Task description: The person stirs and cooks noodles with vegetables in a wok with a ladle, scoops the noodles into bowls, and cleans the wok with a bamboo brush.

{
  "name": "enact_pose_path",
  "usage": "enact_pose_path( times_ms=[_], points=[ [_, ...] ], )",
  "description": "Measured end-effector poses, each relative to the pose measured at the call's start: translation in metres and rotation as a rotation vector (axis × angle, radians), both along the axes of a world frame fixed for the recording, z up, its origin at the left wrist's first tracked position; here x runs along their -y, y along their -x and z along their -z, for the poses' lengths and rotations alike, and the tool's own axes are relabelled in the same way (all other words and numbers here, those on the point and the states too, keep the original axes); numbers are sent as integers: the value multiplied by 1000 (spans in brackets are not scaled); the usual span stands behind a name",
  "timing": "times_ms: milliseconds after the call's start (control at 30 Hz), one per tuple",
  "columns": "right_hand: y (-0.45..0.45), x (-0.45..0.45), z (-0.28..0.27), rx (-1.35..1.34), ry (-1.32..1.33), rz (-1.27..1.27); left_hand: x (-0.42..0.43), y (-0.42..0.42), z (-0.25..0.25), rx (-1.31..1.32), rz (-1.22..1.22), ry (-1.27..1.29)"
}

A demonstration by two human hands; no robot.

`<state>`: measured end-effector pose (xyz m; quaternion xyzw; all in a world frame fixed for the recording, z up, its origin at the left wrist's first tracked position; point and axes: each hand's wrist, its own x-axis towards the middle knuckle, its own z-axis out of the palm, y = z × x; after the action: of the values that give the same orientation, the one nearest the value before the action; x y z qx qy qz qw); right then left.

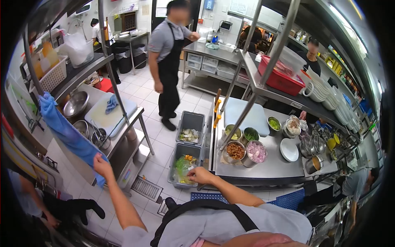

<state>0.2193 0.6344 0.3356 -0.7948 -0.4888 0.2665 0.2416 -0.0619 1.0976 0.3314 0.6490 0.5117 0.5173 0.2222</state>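
Note:
My left hand is closed on the lower part of a long blue cloth that hangs from the shelf post at the left. My right hand is in front of me above a grey bin with green and orange scraps inside. Its fingers are curled together, and what they hold, if anything, is too small to make out. Behind that bin stands a second grey bin with pale scraps.
A counter at the right holds pots of chopped food, a white plate and a white board. A person in a black apron stands in the aisle. Other people are at both sides. A floor drain lies below.

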Motion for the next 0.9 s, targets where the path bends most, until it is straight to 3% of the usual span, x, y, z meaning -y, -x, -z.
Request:
enact_pose_path(
  times_ms=[33,67,167,200,300,333,400,533,633,700,767,800,867,900],
  points=[
    [0,-16,-8,9,-3,-19,4,-2,18,-45,-37,-179],
    [1,-32,-25,7,-51,-39,39,-11,-8,-127,-350,-379],
    [1,-80,-58,46,-53,-130,49,-14,-60,-114,-546,-292],
    [4,-94,-64,43,-65,-147,38,-11,-67,-137,-501,-212],
    [13,-129,-73,16,-97,-202,-40,19,0,-88,-310,-307],
    [16,-140,-76,-4,-100,-220,-35,24,-3,-20,-224,-232],
    [23,-159,-87,-32,-72,-254,0,25,-18,107,-42,-81],
    [27,-197,-134,-158,-349,-180,92,12,-34,165,280,203],
    [24,-244,-173,-272,-595,-93,148,-6,-57,727,681,412],
    [32,-274,-186,-354,-690,-134,168,-11,-72,590,822,353],
    [51,-296,-181,-430,-621,-238,171,-27,-62,268,744,-25],
    [68,-297,-189,-685,-535,-357,167,-51,-36,12,579,-355],
    [94,-296,-174,-862,-681,-394,163,-75,-38,108,515,-354],
    [103,-293,-170,-957,-759,-409,165,-83,-58,454,618,-17]
  ],
)
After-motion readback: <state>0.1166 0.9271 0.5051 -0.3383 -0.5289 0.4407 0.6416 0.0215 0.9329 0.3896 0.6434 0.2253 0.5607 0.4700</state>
